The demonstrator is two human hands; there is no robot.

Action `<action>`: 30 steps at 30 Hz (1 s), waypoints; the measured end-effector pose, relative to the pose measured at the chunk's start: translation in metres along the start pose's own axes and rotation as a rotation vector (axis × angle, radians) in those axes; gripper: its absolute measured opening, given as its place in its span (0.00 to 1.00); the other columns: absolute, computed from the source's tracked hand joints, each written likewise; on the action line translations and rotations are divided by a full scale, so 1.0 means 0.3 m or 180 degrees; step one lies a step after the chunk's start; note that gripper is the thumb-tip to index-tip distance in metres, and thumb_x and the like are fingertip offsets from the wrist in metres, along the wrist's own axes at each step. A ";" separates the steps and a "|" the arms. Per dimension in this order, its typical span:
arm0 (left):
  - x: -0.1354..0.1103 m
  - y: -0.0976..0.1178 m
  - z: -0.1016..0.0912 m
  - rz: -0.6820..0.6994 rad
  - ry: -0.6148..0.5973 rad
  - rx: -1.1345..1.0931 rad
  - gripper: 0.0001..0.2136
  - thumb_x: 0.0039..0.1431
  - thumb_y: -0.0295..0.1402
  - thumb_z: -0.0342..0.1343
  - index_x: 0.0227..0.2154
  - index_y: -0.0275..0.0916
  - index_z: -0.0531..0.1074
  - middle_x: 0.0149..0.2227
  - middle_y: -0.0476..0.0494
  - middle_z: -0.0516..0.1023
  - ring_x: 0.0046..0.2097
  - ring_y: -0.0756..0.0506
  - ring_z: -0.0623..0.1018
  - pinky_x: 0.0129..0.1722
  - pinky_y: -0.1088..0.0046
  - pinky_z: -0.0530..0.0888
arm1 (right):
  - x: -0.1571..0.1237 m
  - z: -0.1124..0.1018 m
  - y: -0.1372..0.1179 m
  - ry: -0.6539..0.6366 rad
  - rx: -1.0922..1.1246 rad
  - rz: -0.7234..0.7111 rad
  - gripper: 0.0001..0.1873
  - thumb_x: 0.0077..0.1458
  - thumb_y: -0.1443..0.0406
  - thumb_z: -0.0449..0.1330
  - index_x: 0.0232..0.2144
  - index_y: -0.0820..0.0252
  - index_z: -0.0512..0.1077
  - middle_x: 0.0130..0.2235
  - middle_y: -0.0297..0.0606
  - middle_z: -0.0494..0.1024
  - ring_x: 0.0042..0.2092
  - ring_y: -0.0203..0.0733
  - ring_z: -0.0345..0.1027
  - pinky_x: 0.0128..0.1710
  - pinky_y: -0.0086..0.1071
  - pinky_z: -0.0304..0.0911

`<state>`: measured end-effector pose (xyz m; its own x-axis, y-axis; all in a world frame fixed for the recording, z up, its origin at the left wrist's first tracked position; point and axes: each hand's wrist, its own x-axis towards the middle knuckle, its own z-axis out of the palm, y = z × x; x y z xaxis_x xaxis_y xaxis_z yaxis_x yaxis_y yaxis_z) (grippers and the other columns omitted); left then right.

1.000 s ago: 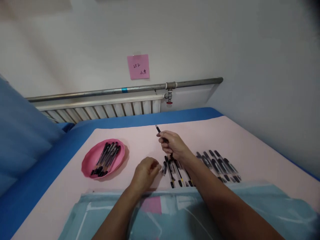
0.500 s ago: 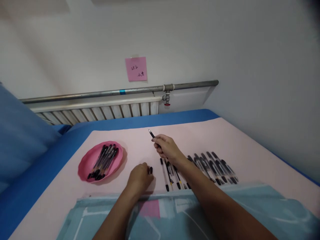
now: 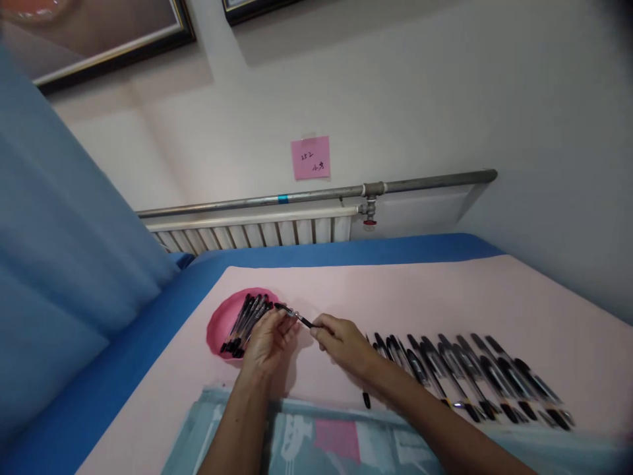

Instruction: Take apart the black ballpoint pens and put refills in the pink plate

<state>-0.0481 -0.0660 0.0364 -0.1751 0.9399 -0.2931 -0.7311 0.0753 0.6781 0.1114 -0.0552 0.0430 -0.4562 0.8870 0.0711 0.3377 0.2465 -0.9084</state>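
Between my two hands a pen [image 3: 305, 322] slants up to the left, its tip meeting a dark pen cap [image 3: 283, 307]. My right hand [image 3: 342, 338] pinches the black pen barrel between thumb and fingers. The cap is held by my left hand [image 3: 270, 336], thumb and fingertips around it, the other fingers curled and palm turned up. I cannot tell how far the tip sits inside the cap. Behind my left hand is a pink dish [image 3: 213, 328] with several capped pens [image 3: 247, 323] lying slantwise. Loose pen parts [image 3: 465, 369] lie in rows right of my right hand, partly covered by my forearm.
Pink paper [image 3: 420, 297] covers the blue tabletop [image 3: 376, 249]. A teal cloth [image 3: 297, 442] lies along the near edge. Beyond the table are a radiator [image 3: 257, 232] and a pipe [image 3: 326, 194] on the wall. A blue curtain [image 3: 64, 231] hangs at the left.
My right hand has lowered the pen and turned toward my left hand. My left hand has risen from the paper with the cap, which now meets the pen tip. The view has swung left.
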 end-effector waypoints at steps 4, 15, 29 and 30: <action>0.004 0.002 -0.004 -0.0034 0.0054 -0.0088 0.03 0.44 0.23 0.57 0.24 0.33 0.69 0.24 0.45 0.77 0.29 0.49 0.77 0.35 0.72 0.74 | -0.004 -0.002 0.004 0.0043 -0.0070 -0.0031 0.08 0.52 0.63 0.50 0.25 0.60 0.67 0.19 0.28 0.65 0.22 0.31 0.57 0.23 0.25 0.51; -0.035 -0.044 0.034 0.0306 -0.0231 0.0976 0.11 0.37 0.30 0.63 0.22 0.34 0.67 0.20 0.53 0.71 0.23 0.54 0.72 0.27 0.77 0.70 | 0.003 0.024 0.045 0.0218 -0.0412 -0.0073 0.11 0.50 0.64 0.53 0.37 0.60 0.67 0.21 0.28 0.66 0.23 0.32 0.58 0.22 0.24 0.50; -0.034 -0.112 0.031 0.0033 -0.0471 0.1115 0.11 0.39 0.31 0.62 0.22 0.35 0.64 0.21 0.52 0.70 0.22 0.53 0.70 0.25 0.77 0.68 | -0.025 0.038 0.056 -0.0093 -0.0813 -0.0197 0.13 0.56 0.67 0.47 0.44 0.58 0.64 0.35 0.39 0.76 0.35 0.38 0.69 0.32 0.26 0.56; -0.030 -0.116 0.028 0.0011 -0.0488 0.1112 0.10 0.39 0.31 0.61 0.22 0.35 0.64 0.21 0.52 0.70 0.23 0.53 0.70 0.25 0.76 0.68 | -0.026 0.038 0.057 -0.0113 -0.0825 -0.0168 0.13 0.56 0.67 0.47 0.43 0.58 0.64 0.35 0.39 0.76 0.35 0.39 0.69 0.33 0.26 0.57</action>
<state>-0.0153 -0.0744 0.0211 -0.0572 0.9772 -0.2042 -0.4571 0.1562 0.8756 0.1113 -0.0623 0.0222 -0.5058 0.8572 0.0971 0.5101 0.3880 -0.7676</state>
